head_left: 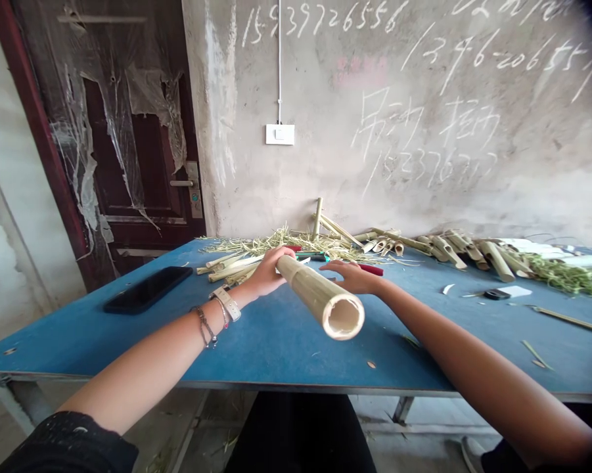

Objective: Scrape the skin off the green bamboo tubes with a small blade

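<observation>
My left hand (269, 270) is closed around the far end of a pale bamboo tube (320, 295). The tube is held above the blue table, its hollow cut end pointing towards me. To the right of it, my right hand (355, 277) reaches over the table with its fingers stretched out and apart, gripping nothing that I can see. Just behind that hand lies a red handle (372, 269), partly covered by it. A green and black tool (311, 255) lies beyond the tube, too hidden to name.
Bamboo shavings (256, 244) and split strips (231, 268) lie behind my left hand. More cut bamboo pieces (495, 259) line the wall at the right. A black phone (148, 289) rests at the left of the blue table (276, 361). A black and white object (507, 293) and a thin stick (574, 320) lie right.
</observation>
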The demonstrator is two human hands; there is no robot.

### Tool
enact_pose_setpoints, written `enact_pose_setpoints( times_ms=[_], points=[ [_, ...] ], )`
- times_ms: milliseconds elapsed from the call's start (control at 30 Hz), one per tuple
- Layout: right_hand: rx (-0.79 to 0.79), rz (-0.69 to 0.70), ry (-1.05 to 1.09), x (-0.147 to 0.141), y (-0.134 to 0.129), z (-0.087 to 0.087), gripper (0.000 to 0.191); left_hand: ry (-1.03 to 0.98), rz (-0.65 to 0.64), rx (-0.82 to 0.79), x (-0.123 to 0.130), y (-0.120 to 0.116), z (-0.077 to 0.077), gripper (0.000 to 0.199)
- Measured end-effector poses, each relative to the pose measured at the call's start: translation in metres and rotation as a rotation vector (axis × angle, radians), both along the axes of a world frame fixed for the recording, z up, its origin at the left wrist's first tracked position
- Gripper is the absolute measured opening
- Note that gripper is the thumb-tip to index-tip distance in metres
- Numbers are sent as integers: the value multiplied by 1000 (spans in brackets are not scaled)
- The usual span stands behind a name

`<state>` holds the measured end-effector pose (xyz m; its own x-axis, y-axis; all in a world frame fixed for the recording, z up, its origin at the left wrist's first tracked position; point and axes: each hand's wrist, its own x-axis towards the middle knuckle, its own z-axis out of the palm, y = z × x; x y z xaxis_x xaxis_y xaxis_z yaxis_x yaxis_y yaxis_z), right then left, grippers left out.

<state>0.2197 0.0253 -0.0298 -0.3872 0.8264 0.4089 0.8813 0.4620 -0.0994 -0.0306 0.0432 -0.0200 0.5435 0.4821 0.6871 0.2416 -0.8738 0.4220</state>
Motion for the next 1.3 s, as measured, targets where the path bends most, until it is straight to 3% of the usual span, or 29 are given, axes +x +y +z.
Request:
enact_pose_setpoints(
  times_ms=[133,267,400,600,1000,1300],
  points=[
    [241,170,222,-8,-15,33,25,-57,133,120,-11,12,9,20],
    [448,431,480,-22,-56,68,14,-97,268,182,-24,25,17,21],
    [516,604,363,-38,-97,83,14,-111,359,199,-36,35,19,20],
    [455,637,138,-54,-105,75,15,-126,437,243,-43,47,16,23],
    [447,492,22,-55,-95,64,14,-123,512,338,-56,50,24,29],
    [391,507,-3,-55,-94,60,13,-113,533,369,-60,56,22,28]
  ],
)
